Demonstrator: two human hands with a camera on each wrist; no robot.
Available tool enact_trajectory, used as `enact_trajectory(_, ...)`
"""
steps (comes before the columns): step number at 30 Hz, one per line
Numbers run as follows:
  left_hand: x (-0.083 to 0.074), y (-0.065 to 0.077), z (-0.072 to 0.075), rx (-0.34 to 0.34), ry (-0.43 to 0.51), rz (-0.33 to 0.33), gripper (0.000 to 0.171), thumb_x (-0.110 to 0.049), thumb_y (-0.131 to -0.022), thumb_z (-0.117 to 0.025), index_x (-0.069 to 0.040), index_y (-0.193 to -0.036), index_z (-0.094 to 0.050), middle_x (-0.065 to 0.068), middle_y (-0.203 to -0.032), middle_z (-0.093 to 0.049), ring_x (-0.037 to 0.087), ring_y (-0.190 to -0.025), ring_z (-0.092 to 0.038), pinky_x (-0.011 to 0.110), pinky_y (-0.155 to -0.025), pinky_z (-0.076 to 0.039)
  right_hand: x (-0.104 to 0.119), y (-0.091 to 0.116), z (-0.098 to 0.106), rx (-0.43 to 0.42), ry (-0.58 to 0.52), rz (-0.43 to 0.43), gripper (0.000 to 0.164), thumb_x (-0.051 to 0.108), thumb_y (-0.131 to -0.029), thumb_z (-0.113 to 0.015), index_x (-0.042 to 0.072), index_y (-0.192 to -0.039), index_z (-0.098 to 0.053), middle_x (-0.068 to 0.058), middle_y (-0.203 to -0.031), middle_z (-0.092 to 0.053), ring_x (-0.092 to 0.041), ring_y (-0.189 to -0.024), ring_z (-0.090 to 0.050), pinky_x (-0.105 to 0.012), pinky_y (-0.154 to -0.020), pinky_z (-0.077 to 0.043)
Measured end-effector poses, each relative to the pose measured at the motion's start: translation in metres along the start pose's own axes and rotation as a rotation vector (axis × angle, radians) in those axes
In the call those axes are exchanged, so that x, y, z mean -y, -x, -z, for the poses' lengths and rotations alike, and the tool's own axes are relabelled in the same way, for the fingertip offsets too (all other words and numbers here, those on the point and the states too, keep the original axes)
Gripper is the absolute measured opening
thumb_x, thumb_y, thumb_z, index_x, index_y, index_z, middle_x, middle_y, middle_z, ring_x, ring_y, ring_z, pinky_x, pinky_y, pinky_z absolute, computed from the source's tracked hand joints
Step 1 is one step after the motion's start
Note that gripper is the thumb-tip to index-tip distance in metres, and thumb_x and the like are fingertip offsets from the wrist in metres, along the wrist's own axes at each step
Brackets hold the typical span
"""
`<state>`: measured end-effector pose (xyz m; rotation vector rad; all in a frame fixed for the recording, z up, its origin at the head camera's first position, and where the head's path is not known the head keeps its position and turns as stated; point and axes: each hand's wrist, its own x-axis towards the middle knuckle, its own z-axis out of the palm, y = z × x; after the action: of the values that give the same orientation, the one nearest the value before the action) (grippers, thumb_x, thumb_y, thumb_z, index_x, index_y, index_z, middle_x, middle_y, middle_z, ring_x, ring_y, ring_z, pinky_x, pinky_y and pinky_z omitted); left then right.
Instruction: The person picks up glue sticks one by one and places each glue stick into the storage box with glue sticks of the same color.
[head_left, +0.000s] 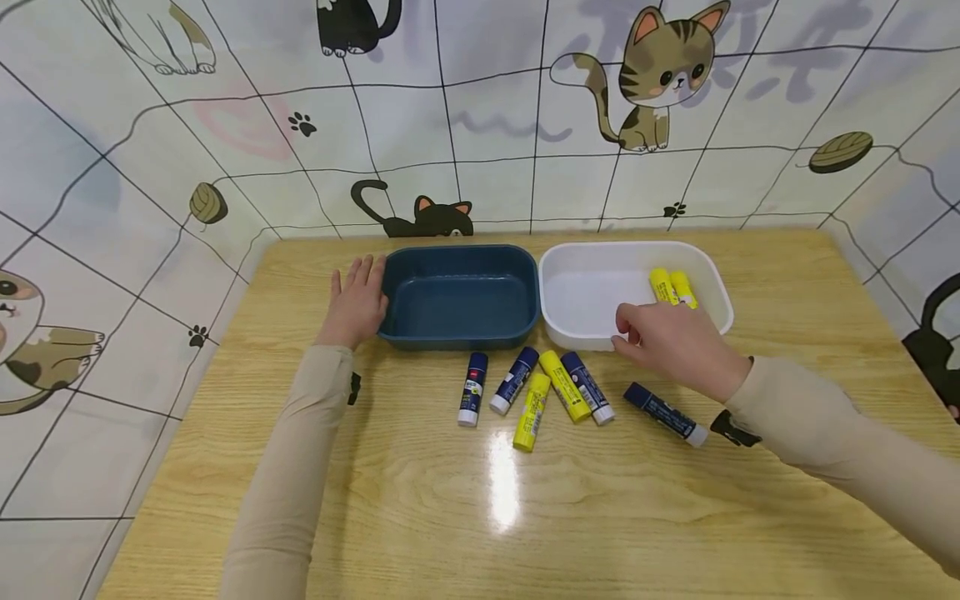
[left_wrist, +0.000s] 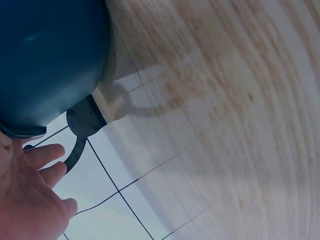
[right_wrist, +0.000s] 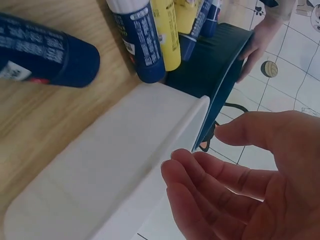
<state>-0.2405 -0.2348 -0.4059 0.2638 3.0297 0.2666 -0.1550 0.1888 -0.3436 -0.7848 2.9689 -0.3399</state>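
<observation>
My left hand [head_left: 355, 307] rests against the left end of a dark blue bin [head_left: 459, 343], its fingers extended; the left wrist view shows the fingers by the bin's rim. Over the front rim of the white bin [head_left: 581, 287] hovers my right hand [head_left: 678, 348], fingers loosely bent and holding nothing. Two yellow glue sticks [head_left: 663, 285] lie in the white bin's right end, partly hidden by that hand. Below the hand on the table is a navy glue stick [head_left: 666, 414]. Inside the blue bin nothing is visible.
Several more glue sticks lie in front of the bins, among them a yellow one [head_left: 532, 412] and a navy one [head_left: 472, 389]. The wooden table [head_left: 420, 517] meets cat-patterned walls [head_left: 495, 125] at the back and sides.
</observation>
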Motion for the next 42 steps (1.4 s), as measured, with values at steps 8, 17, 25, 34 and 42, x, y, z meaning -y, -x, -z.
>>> enact_trajectory(8,0.002,-0.001,0.001,-0.017,-0.011,-0.005,0.059,-0.015,-0.100,-0.036,-0.003,-0.154,-0.014,0.024,-0.156,-0.015,0.037,-0.145,-0.006,0.059,-0.111,0.000,-0.006,0.026,-0.014,0.019,-0.002,0.008,0.011,0.015,-0.085,-0.067,0.009,-0.081,-0.058,0.007,-0.064,-0.050,-0.009,-0.050,-0.042,-0.027,-0.042,-0.035)
enact_trajectory(17,0.000,-0.001,0.003,-0.009,-0.017,-0.001,0.060,-0.014,-0.100,-0.039,-0.002,-0.154,-0.014,0.024,-0.157,-0.015,0.036,-0.145,-0.006,0.059,-0.111,0.000,-0.018,0.042,-0.032,0.040,0.009,0.016,0.017,0.016,-0.082,-0.072,0.008,-0.082,-0.058,0.004,-0.067,-0.055,-0.007,-0.047,-0.041,-0.026,-0.039,-0.035)
enact_trajectory(25,0.000,0.000,0.002,0.000,-0.015,-0.001,0.060,-0.015,-0.100,-0.039,-0.001,-0.154,-0.013,0.023,-0.157,-0.014,0.036,-0.145,-0.006,0.059,-0.111,0.000,-0.018,0.049,-0.041,0.135,0.029,0.020,0.027,0.028,-0.081,-0.077,0.010,-0.088,-0.058,0.006,-0.068,-0.048,-0.008,-0.053,-0.040,-0.025,-0.042,-0.032)
enact_trajectory(34,-0.002,-0.001,0.002,0.006,-0.028,0.000,0.061,-0.015,-0.100,-0.040,-0.002,-0.154,-0.013,0.022,-0.157,-0.015,0.035,-0.145,-0.007,0.059,-0.111,-0.002,-0.015,0.049,-0.053,0.242,0.068,-0.031,0.044,0.030,-0.077,-0.079,0.004,-0.103,-0.054,-0.005,-0.076,-0.058,-0.014,-0.058,-0.050,-0.030,-0.044,-0.041)
enact_trajectory(42,-0.001,-0.001,0.000,0.002,-0.010,0.000,0.061,-0.014,-0.101,-0.038,-0.002,-0.154,-0.012,0.023,-0.156,-0.016,0.036,-0.145,-0.008,0.060,-0.111,-0.003,-0.015,0.051,-0.058,0.232,0.048,-0.002,0.041,0.024,-0.076,-0.078,0.004,-0.102,-0.052,-0.005,-0.075,-0.058,-0.015,-0.057,-0.051,-0.033,-0.044,-0.044)
